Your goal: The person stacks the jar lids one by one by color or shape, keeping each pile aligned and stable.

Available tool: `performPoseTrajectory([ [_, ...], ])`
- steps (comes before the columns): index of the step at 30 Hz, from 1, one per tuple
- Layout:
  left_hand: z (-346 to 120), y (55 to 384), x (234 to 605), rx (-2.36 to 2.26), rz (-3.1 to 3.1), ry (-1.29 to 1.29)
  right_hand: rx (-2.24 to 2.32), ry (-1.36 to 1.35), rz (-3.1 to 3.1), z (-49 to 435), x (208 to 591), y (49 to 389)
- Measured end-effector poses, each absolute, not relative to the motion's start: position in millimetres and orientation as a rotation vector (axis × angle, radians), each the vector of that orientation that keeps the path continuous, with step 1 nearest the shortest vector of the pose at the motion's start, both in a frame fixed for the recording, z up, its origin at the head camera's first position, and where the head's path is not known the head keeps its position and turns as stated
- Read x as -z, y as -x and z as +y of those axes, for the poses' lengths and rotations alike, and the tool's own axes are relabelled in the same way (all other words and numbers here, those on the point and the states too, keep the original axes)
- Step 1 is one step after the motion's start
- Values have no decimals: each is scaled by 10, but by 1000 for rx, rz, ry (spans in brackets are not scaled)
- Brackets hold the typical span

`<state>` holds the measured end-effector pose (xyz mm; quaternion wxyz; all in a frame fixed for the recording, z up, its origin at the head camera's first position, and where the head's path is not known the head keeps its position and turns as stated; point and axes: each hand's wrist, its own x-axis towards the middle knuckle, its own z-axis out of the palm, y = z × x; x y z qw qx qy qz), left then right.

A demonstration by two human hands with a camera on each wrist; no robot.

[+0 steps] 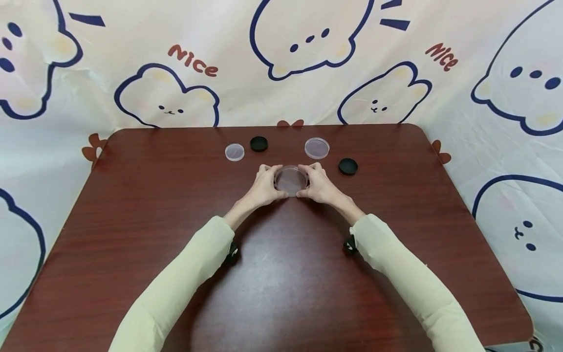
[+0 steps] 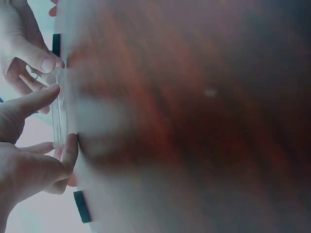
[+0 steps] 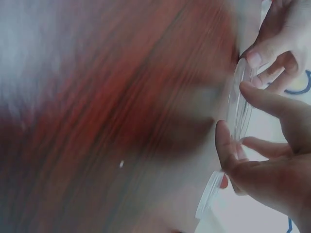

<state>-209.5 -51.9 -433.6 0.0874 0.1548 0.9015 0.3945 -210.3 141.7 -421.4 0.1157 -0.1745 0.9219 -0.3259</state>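
Note:
A round clear petri dish [image 1: 291, 181] is held between both hands near the middle of the table. My left hand [image 1: 265, 187] grips its left rim, thumb at the near side and fingers at the far side. Mirroring it, my right hand [image 1: 318, 185] grips the right rim the same way. Seen edge-on in the left wrist view, the petri dish [image 2: 59, 114] has the left thumb and fingertips on its rim. The right wrist view shows the dish [image 3: 239, 99] close to the tabletop; whether it touches the wood I cannot tell.
Behind the hands lie a small clear dish [image 1: 234, 152], a black round disc [image 1: 258, 143], another clear petri dish [image 1: 317, 148] and a second black disc [image 1: 348, 166]. The brown wooden table [image 1: 281, 293] ends at a cartoon-printed curtain [image 1: 237, 39].

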Motion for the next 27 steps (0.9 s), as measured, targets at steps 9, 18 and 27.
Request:
performPoseTrajectory([
  [9, -639, 1959, 4281, -1181, 2694, -463, 966, 542, 2699, 1324, 4188, 2003],
  [18, -783, 1889, 4284, -1183, 2683, -462, 1086, 527, 2606, 1225, 4239, 1958],
  [27, -957, 1771, 4283, -1194, 2605, -408, 1122, 502, 2559, 1094, 4264, 1840],
])
